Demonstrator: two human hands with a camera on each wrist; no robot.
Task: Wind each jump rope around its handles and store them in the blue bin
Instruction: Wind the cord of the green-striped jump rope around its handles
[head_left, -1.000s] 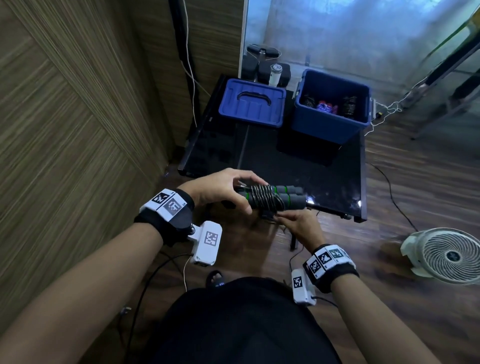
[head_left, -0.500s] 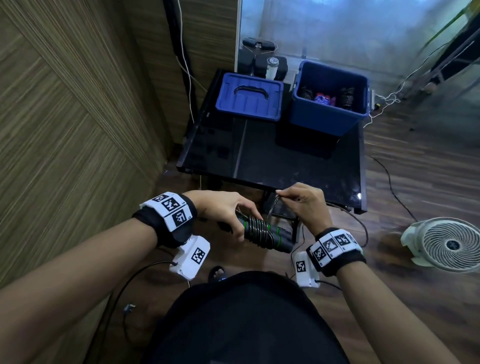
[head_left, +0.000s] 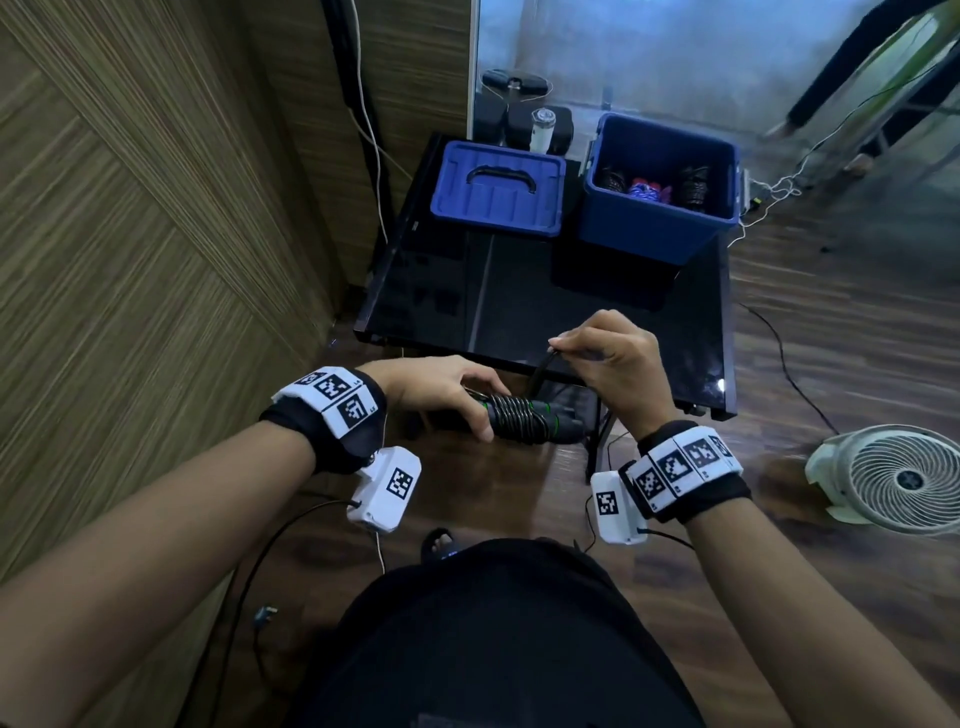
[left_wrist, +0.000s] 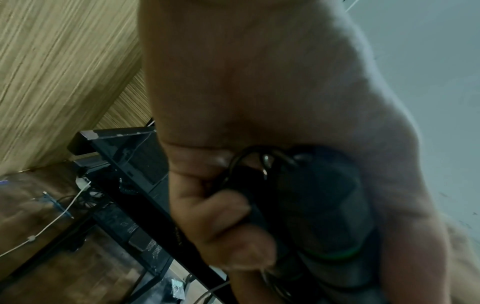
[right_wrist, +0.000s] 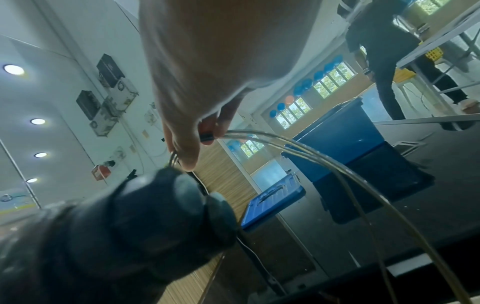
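Note:
My left hand (head_left: 457, 397) grips the two dark foam handles (head_left: 550, 423) of a jump rope, held side by side with green rings and several turns of rope coiled round them. In the left wrist view the fingers (left_wrist: 221, 222) curl round the handles (left_wrist: 319, 216). My right hand (head_left: 605, 358) pinches the loose end of the rope (head_left: 540, 371) above the handles; the right wrist view shows that clear rope (right_wrist: 311, 154) looping from the fingertips (right_wrist: 207, 133). The open blue bin (head_left: 660, 228) stands on the table's far right, with wound ropes (head_left: 644, 189) inside.
A blue lid (head_left: 498, 189) with a black handle lies left of the bin on the black glass table (head_left: 545, 312). A wood-panel wall (head_left: 130, 234) rises at my left. A white fan (head_left: 893, 478) and cables lie on the floor at the right.
My right hand has come from under the handles to above them, drawing the rope's end up. The handles have dropped lower, toward my body, below the table's front edge.

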